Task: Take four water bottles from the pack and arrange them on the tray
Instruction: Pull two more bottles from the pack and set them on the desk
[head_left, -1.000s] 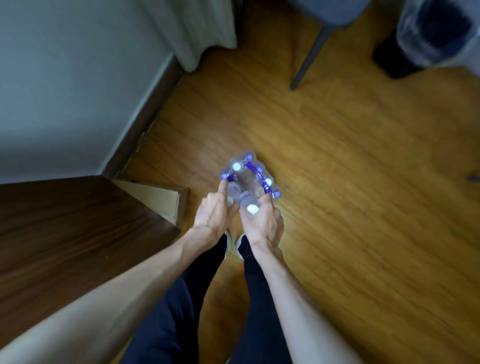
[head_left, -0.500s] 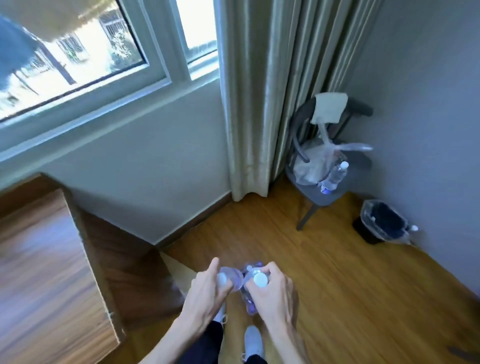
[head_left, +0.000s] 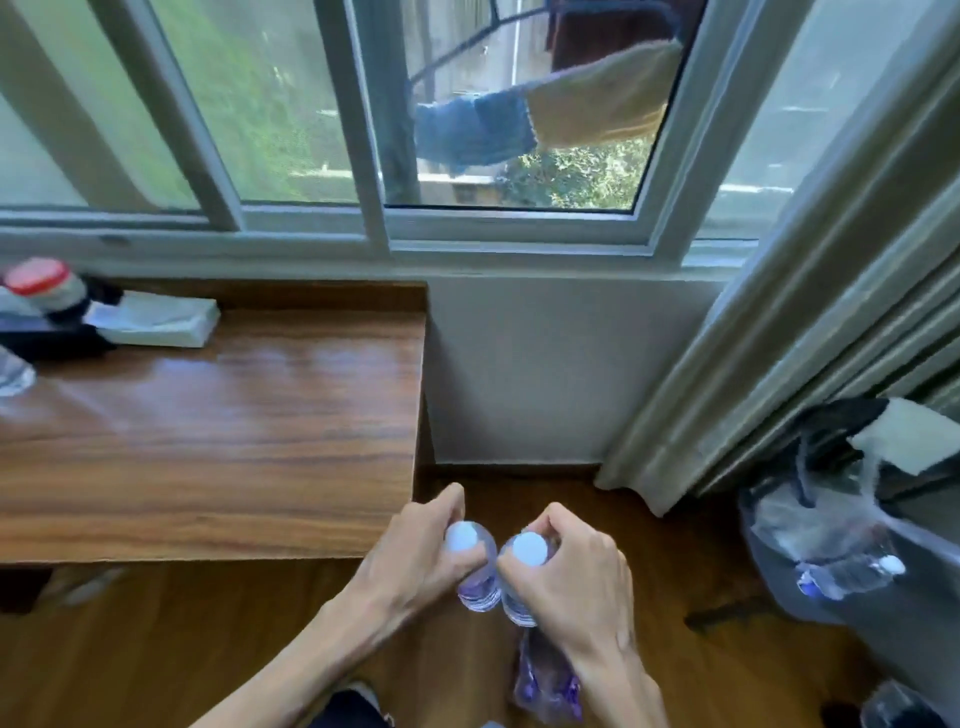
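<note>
My left hand (head_left: 415, 558) is closed around a clear water bottle (head_left: 475, 571) with a white cap, held upright by its neck. My right hand (head_left: 576, 587) grips a second white-capped water bottle (head_left: 522, 582) the same way. The two bottles touch side by side just right of the wooden table's corner, above the floor. The pack (head_left: 545, 680), clear wrap with purple print, shows below my right hand near the floor. No tray is in view.
A wooden table (head_left: 218, 441) fills the left, with a white box (head_left: 156, 322), a red-capped container (head_left: 44, 286) and a dark item at its far left. Window and curtain (head_left: 810, 338) stand ahead. A chair at right carries a plastic bag and another bottle (head_left: 852, 571).
I have straightened up from the pack on the floor. Both hands rose, each with a bottle, and the view swung from the floor to the table and window.
</note>
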